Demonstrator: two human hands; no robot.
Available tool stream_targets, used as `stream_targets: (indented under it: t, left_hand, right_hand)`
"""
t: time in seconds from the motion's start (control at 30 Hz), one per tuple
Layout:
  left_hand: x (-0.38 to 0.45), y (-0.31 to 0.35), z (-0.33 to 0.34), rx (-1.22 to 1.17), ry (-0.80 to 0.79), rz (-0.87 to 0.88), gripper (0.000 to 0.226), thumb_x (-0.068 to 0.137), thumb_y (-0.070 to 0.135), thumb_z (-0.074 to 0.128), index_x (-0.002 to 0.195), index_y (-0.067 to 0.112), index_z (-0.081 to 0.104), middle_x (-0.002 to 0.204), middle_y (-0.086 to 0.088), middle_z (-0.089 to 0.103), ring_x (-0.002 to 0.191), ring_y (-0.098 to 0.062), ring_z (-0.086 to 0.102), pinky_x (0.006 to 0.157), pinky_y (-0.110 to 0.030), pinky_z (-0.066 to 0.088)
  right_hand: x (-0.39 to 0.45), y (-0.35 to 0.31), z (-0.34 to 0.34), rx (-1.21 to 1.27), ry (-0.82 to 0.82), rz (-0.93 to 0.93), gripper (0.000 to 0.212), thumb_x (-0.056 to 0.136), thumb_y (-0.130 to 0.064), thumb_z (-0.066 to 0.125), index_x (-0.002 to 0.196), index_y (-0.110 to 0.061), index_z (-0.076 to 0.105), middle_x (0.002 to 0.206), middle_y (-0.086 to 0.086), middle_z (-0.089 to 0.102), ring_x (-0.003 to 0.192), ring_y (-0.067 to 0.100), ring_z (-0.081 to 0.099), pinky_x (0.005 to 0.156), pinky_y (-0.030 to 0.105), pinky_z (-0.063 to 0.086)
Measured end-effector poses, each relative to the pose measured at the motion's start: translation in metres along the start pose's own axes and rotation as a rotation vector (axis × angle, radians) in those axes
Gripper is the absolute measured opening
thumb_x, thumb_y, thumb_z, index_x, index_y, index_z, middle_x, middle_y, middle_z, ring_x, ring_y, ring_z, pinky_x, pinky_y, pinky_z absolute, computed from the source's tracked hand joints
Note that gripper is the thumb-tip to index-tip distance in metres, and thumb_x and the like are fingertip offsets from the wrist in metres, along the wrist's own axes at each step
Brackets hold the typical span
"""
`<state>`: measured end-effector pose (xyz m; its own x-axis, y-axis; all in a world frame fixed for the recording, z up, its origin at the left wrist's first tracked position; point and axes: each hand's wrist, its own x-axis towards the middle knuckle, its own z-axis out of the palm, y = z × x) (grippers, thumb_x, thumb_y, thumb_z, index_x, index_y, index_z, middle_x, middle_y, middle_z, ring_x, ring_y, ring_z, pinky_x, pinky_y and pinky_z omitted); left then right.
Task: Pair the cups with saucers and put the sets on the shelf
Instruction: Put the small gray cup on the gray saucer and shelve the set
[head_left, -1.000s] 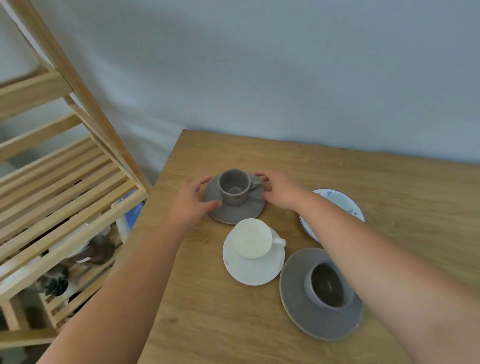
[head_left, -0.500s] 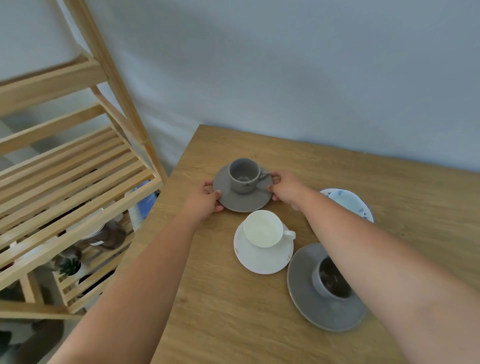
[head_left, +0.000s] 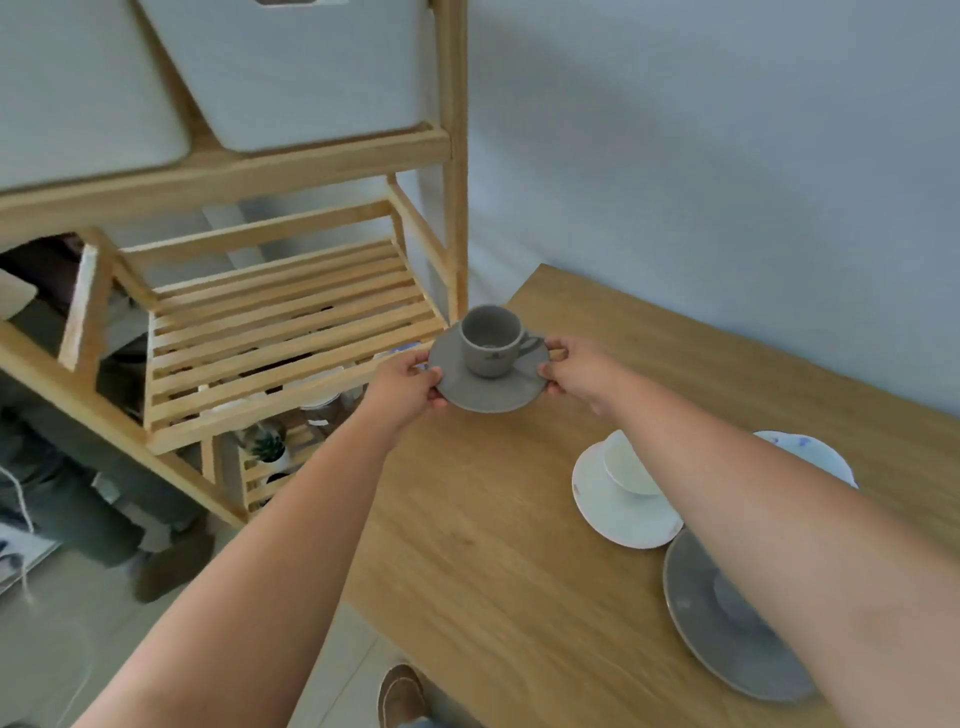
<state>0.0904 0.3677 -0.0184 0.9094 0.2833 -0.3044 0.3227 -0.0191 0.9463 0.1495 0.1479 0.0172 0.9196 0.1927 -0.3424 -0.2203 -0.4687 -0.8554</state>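
A small grey cup (head_left: 491, 340) stands upright on a grey saucer (head_left: 485, 397), held in the air over the table's left edge. My left hand (head_left: 408, 387) grips the saucer's left rim and my right hand (head_left: 571, 366) grips its right rim. The wooden slatted shelf (head_left: 280, 332) lies just to the left of the set. On the table (head_left: 493, 519) a white cup (head_left: 626, 465) sits on a white saucer (head_left: 605, 506). A large grey saucer (head_left: 701, 629) carries a grey cup mostly hidden by my right arm. A blue-patterned white saucer (head_left: 813, 449) lies behind.
White fabric bins (head_left: 291, 67) fill the shelf tier above. Lower tiers hold a small potted plant (head_left: 267, 447) and jars. The shelf's upright post (head_left: 454, 156) stands close to the table corner. My foot (head_left: 402, 693) shows on the floor beside the table.
Both hands lifted the grey cup and saucer off the table and carried them left towards the shelf. My view swung left, bringing the shelf into the middle.
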Motion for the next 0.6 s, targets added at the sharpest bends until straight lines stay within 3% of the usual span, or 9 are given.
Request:
stream_targets:
  t: [0.23, 0.37, 0.43, 0.5, 0.6]
  left_hand:
    - [0.003, -0.006, -0.101, -0.030, 0.111, -0.058, 0.031, 0.099, 0.006, 0.053, 0.130, 0.010, 0.056, 0.086, -0.008, 0.067, 0.063, -0.009, 0.067, 0.053, -0.019, 0.055]
    - [0.014, -0.015, -0.159, 0.013, 0.162, -0.142, 0.034, 0.100, 0.010, 0.052, 0.134, 0.014, 0.052, 0.112, -0.016, 0.068, 0.071, -0.018, 0.072, 0.058, -0.028, 0.060]
    - [0.021, -0.021, -0.185, 0.021, 0.191, -0.186, 0.037, 0.100, 0.011, 0.052, 0.137, 0.016, 0.051, 0.116, -0.018, 0.068, 0.070, -0.020, 0.072, 0.057, -0.030, 0.061]
    - [0.027, -0.027, -0.208, 0.026, 0.228, -0.233, 0.039, 0.100, 0.011, 0.054, 0.138, 0.016, 0.049, 0.113, -0.016, 0.068, 0.067, -0.018, 0.072, 0.046, -0.024, 0.056]
    - [0.038, -0.041, -0.240, 0.058, 0.206, -0.273, 0.054, 0.092, 0.009, 0.065, 0.141, 0.020, 0.046, 0.100, -0.010, 0.070, 0.064, -0.012, 0.074, 0.049, -0.020, 0.054]
  right_hand:
    - [0.024, -0.049, 0.092, -0.046, -0.131, -0.047, 0.035, 0.092, 0.003, 0.052, 0.125, -0.004, 0.054, 0.070, 0.007, 0.056, 0.054, 0.013, 0.052, 0.040, 0.014, 0.044]
    - [0.050, -0.069, 0.152, -0.075, -0.184, -0.042, 0.040, 0.092, 0.001, 0.055, 0.130, -0.007, 0.052, 0.070, 0.008, 0.059, 0.056, 0.014, 0.057, 0.045, 0.017, 0.047]
    - [0.064, -0.075, 0.183, -0.049, -0.199, -0.028, 0.041, 0.092, 0.001, 0.056, 0.131, -0.009, 0.053, 0.082, 0.010, 0.063, 0.063, 0.014, 0.060, 0.047, 0.016, 0.048]
    - [0.077, -0.079, 0.213, -0.034, -0.212, -0.017, 0.041, 0.092, 0.001, 0.056, 0.131, -0.010, 0.053, 0.098, 0.013, 0.064, 0.072, 0.016, 0.062, 0.050, 0.018, 0.049]
    - [0.098, -0.083, 0.252, -0.028, -0.231, 0.007, 0.042, 0.092, 0.000, 0.056, 0.132, -0.012, 0.053, 0.108, 0.013, 0.063, 0.081, 0.018, 0.064, 0.054, 0.021, 0.053]
